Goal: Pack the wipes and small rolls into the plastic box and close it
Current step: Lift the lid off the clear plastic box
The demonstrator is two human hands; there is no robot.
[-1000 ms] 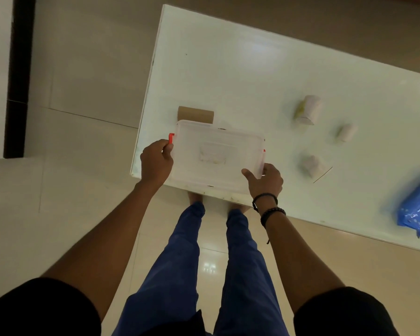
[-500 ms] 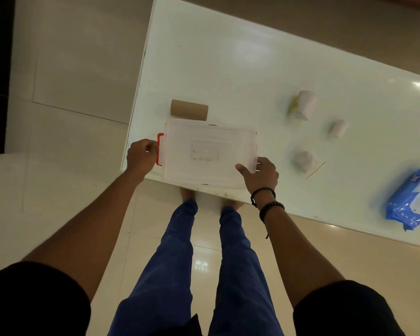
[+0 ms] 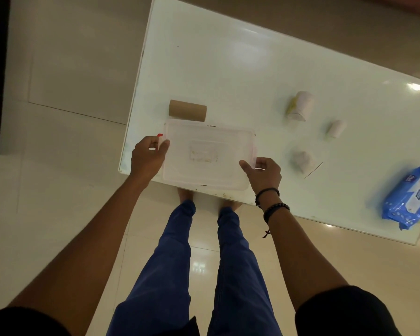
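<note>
Left hand: curled around the left short end of the plastic box, fingers wrapped over the edge beside a red latch, thumb lying on the lid
Right hand: curled around the right short end of the box near its front corner, thumb pressed on the lid, two dark bracelets on the wrist
Plastic box: translucent, lid on, sitting between the two hands at the near edge of the white tabletop
Cardboard tube: brown, lying on its side just beyond the box, ahead of the left hand
Small rolls: three pale ones lie to the right of the right hand; the nearest sits just beside that hand, a larger one with a yellowish side lies further ahead, a small one lies to its right
Thin stick: just beside the nearest roll
Wipes pack: blue, well to the right of the right hand, near the tabletop's front edge
</note>
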